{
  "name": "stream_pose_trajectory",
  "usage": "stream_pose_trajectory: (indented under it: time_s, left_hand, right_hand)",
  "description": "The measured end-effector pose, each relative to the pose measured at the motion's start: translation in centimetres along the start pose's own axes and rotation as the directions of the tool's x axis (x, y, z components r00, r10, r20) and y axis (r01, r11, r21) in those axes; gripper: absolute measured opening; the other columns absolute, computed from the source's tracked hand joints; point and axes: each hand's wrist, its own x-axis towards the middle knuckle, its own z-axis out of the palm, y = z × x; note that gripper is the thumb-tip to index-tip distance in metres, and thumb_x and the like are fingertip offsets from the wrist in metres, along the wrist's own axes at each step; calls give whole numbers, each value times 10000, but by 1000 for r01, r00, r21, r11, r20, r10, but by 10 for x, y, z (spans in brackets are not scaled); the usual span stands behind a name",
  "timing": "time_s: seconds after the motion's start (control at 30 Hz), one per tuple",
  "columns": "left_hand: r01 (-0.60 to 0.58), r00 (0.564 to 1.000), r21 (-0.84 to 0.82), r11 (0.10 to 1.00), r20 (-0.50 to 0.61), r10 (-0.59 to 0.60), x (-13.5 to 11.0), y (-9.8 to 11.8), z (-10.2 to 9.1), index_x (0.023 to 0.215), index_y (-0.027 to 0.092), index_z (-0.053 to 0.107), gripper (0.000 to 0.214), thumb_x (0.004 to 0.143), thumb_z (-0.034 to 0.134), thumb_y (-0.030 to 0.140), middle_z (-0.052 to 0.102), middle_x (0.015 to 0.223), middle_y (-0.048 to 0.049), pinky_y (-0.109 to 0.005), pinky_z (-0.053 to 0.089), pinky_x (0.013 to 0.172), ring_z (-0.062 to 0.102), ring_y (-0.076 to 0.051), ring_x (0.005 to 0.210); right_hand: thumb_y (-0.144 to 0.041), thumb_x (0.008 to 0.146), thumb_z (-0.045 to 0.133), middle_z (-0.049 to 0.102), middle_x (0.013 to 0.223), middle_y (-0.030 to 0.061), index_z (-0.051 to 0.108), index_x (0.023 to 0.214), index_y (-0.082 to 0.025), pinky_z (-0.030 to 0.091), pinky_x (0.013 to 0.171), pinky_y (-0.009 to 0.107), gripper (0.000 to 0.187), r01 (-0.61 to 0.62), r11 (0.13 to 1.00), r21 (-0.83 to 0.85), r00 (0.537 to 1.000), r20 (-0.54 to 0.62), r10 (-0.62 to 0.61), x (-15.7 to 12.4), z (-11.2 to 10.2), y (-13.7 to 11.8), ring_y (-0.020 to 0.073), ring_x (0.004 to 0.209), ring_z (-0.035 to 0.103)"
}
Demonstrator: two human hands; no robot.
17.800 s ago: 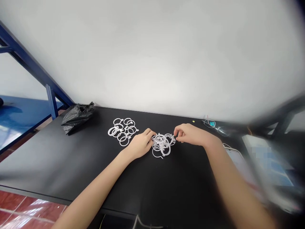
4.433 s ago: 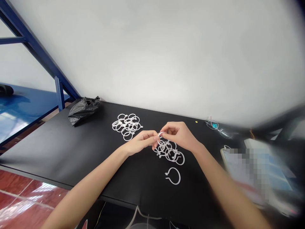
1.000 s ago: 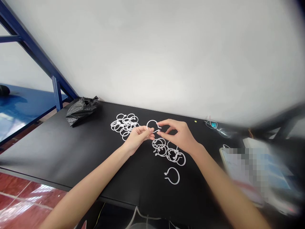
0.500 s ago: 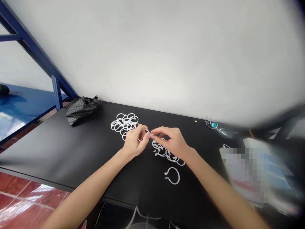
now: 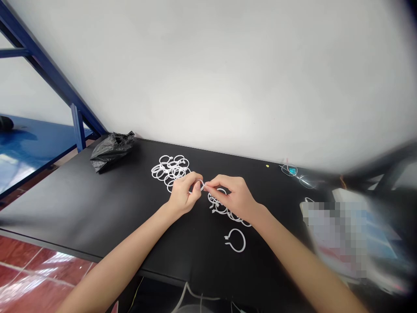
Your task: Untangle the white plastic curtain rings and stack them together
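Note:
A white plastic curtain ring (image 5: 202, 184) is held between my two hands above the black table. My left hand (image 5: 183, 193) is closed round its left side and covers much of it. The thumb and fingertips of my right hand (image 5: 235, 193) pinch its right end. Left of and behind my left hand lies a pile of white rings (image 5: 169, 167). More white rings (image 5: 221, 208) lie beneath my right hand, partly hidden. Nearer the front, a single ring (image 5: 244, 240) rests with its ends apart, so the snap gap shows.
A crumpled black plastic bag (image 5: 112, 150) sits at the table's back left. Eyeglasses (image 5: 289, 170) lie by the wall at the back right. A blurred, pixelated packet (image 5: 339, 243) is at the right. The black table (image 5: 107, 208) meets a white wall (image 5: 208, 87).
Both hands stay in nearly the same place. The held ring has turned or dropped slightly, and my left thumb has shifted away from the ring's end, while the right fingers still pinch there.

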Motion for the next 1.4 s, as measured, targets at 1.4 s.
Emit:
stream_pose_trajectory:
  time_s: [1.4]
  left_hand:
    - [69,947,795,602,139,-291,5,-55,-16,1057,144,653,327,907,549,415,636,1044,-165,-439,442,785,561,-344,971]
  right_hand:
    - [-193,918,550,672,806,20,669,863,-199,551,651,285,131,-121,985,-124,991,34,126,8,-20,6,142,718,625]
